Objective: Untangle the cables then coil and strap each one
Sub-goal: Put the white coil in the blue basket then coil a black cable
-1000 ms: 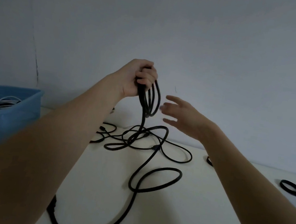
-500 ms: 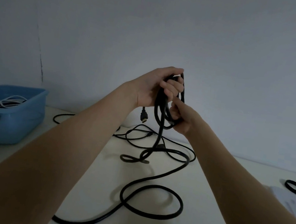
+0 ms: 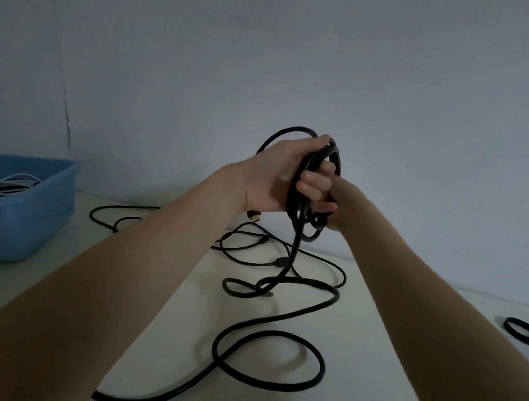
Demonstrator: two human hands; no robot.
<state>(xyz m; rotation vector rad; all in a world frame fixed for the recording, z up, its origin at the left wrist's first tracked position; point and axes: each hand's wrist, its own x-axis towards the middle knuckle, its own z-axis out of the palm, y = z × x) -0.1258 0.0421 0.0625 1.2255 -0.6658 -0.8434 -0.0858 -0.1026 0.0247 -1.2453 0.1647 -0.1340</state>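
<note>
So from the head cam, you've got your left hand [image 3: 274, 174] raised above the bench [image 3: 167, 323] with its grip wrapped tight around the gathered loops of the thick black cable [image 3: 269, 355], which makes sense, that hand is basically the spool holding the finished turns together. Your right hand [image 3: 323, 201] is tucked right up against it, fingers curled round the loops on the far side, looks like it's seating a fresh turn into the bundle, though part of that grip is hidden behind the coil. The rest of the cable trails down from your hands and snakes across the bench in loose loops toward you, so I'd say plenty is left to wind. A thinner black cable [image 3: 108, 213] lies farther back, waiting its turn. The black strap ring [image 3: 524, 331] sits off to the right, handy for cinching. The blue bin [image 3: 9, 229] on the left holds a coiled white cable [image 3: 5, 185].
</note>
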